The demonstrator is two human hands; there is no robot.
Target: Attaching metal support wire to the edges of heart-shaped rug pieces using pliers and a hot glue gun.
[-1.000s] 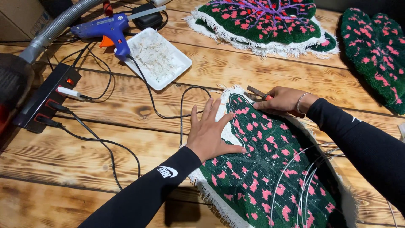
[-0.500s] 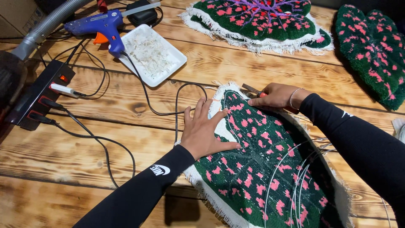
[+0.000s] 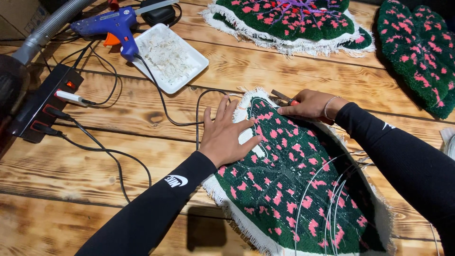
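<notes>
A green tufted rug piece (image 3: 294,185) with pink spots and a white fringed backing lies face down on the wooden table (image 3: 118,161). My left hand (image 3: 226,135) rests flat on its left edge, fingers spread, pressing it down. My right hand (image 3: 308,104) is closed on scissors (image 3: 283,97) with an orange handle, whose blades sit at the rug's top edge by the fringe. A bracelet circles my right wrist. Both arms wear black sleeves.
A blue glue gun (image 3: 111,23) lies at the top left, its black cord running toward the rug. Beside it sits a white tray (image 3: 192,66) of fluffy trimmings. A black power strip (image 3: 40,104) is at the left. More green-and-pink rugs (image 3: 294,19) lie at the back and right (image 3: 422,52).
My right hand with the scissors has stayed at the rug's top edge, and my left hand has kept pressing the left side. The view has shifted only slightly.
</notes>
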